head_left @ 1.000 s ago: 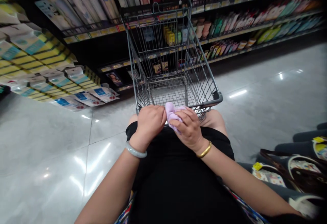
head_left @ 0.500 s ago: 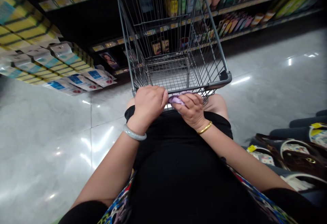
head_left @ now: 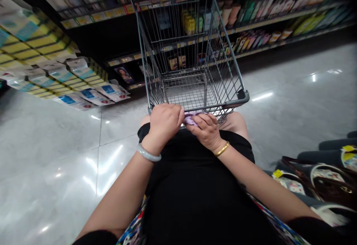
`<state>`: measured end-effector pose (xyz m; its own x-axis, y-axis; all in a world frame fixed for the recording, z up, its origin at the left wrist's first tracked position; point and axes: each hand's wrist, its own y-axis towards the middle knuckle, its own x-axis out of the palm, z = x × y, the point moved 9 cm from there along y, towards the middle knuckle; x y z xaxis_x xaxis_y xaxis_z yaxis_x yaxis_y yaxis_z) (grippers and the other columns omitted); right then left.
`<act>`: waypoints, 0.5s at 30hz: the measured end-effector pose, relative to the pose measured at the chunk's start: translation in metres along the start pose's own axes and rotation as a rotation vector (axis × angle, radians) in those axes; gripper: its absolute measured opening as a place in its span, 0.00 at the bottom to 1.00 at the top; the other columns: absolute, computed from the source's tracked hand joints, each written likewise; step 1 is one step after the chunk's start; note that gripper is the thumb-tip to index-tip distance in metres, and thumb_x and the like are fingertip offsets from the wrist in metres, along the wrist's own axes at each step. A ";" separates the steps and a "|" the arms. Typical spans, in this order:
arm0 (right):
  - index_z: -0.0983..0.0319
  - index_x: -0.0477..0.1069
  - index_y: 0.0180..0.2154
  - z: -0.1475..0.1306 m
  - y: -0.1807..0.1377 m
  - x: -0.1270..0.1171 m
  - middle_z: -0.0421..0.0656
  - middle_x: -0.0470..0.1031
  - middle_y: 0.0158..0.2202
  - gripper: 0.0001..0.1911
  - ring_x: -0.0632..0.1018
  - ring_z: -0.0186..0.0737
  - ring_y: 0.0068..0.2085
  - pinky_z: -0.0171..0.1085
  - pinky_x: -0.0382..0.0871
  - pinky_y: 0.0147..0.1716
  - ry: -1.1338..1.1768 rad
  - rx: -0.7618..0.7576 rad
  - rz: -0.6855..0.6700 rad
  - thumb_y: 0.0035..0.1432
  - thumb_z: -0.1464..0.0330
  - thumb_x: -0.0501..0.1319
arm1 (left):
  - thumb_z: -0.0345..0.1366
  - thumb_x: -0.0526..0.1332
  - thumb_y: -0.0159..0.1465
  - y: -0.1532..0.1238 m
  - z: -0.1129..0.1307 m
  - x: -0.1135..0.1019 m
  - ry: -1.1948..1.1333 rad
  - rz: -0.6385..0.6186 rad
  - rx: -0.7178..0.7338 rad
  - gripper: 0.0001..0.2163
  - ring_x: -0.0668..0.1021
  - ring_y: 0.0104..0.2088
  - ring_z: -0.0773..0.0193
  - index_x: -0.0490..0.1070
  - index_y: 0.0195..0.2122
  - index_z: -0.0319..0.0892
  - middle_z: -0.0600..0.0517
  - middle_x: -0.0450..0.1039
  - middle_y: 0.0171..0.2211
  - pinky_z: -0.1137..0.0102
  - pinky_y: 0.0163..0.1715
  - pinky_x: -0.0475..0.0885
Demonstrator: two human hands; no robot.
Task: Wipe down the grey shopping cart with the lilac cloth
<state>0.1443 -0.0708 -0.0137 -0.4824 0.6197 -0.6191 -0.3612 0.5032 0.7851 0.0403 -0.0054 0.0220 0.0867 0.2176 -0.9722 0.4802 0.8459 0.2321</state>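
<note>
Your left hand (head_left: pixel 165 120) is curled into a loose fist at the near end of the shopping cart (head_left: pixel 240 99), knuckles up, and it covers the rail there, so you cannot tell whether the fingers grip the rail itself or an end of the cloth. Your right hand (head_left: pixel 205 129) sits just beside it, fingers bent and closed down on a bunched purple cloth (head_left: pixel 190 118). Only a small fold of the cloth shows between the two hands, and it lies against the cart's near rail with both hands touching it. A pale green bangle (head_left: pixel 148 155) circles your left wrist and a gold bangle (head_left: pixel 222 149) your right. The wire basket of the cart stretches away from you, its mesh bottom bare where it shows. Below your forearms a black garment (head_left: pixel 195 185) fills the lower middle of the view. The cart stands on a glossy grey tiled floor (head_left: pixel 55 144) that mirrors the ceiling lights. Beyond the cart run store shelves (head_left: pixel 264 18) packed with boxes and tubes, too blurred to read. At your left rise stacked yellow and white packs (head_left: pixel 41 51), and at your lower right lie several bags (head_left: pixel 320 174) with yellow tags.
</note>
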 end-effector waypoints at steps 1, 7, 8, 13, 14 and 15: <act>0.48 0.75 0.42 0.003 0.002 -0.004 0.36 0.76 0.46 0.13 0.70 0.38 0.51 0.42 0.60 0.55 0.007 0.025 0.015 0.57 0.70 0.67 | 0.42 0.43 0.72 0.000 0.000 0.000 -0.008 -0.003 0.000 0.21 0.74 0.32 0.58 0.71 0.30 0.42 0.48 0.74 0.29 0.64 0.33 0.59; 0.49 0.73 0.44 0.021 0.035 -0.040 0.40 0.74 0.48 0.15 0.70 0.42 0.54 0.44 0.63 0.54 -0.023 0.116 0.119 0.56 0.70 0.67 | 0.43 0.44 0.72 0.000 -0.002 0.000 -0.028 0.001 -0.013 0.21 0.74 0.31 0.58 0.71 0.29 0.41 0.47 0.74 0.28 0.64 0.33 0.59; 0.50 0.73 0.43 0.023 0.036 -0.040 0.40 0.74 0.48 0.13 0.70 0.42 0.54 0.44 0.62 0.54 -0.028 0.117 0.103 0.56 0.70 0.67 | 0.43 0.44 0.72 0.000 -0.002 0.000 -0.028 0.001 -0.013 0.21 0.74 0.31 0.58 0.71 0.29 0.41 0.47 0.74 0.28 0.64 0.33 0.59; 0.49 0.73 0.42 0.017 0.020 -0.025 0.37 0.76 0.45 0.14 0.71 0.41 0.52 0.46 0.60 0.55 -0.020 0.078 0.012 0.56 0.71 0.67 | 0.43 0.45 0.72 -0.001 -0.002 0.000 -0.037 -0.004 -0.007 0.21 0.74 0.32 0.59 0.71 0.30 0.41 0.48 0.74 0.28 0.64 0.34 0.60; 0.49 0.74 0.42 0.015 0.019 -0.025 0.37 0.76 0.45 0.13 0.71 0.41 0.51 0.46 0.60 0.55 -0.007 0.084 0.000 0.56 0.71 0.67 | 0.43 0.44 0.72 -0.001 -0.002 -0.001 -0.039 -0.004 -0.009 0.21 0.74 0.32 0.59 0.71 0.30 0.41 0.48 0.74 0.28 0.64 0.35 0.60; 0.49 0.74 0.41 0.015 0.021 -0.026 0.37 0.76 0.45 0.12 0.71 0.41 0.51 0.45 0.60 0.55 0.011 0.100 -0.007 0.56 0.71 0.66 | 0.43 0.44 0.72 -0.001 -0.002 -0.001 -0.040 -0.004 -0.012 0.21 0.74 0.32 0.59 0.71 0.30 0.41 0.48 0.74 0.28 0.64 0.35 0.60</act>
<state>0.1614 -0.0675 0.0182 -0.4893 0.6097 -0.6236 -0.2833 0.5651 0.7749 0.0378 -0.0051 0.0226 0.1200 0.1944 -0.9735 0.4701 0.8526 0.2282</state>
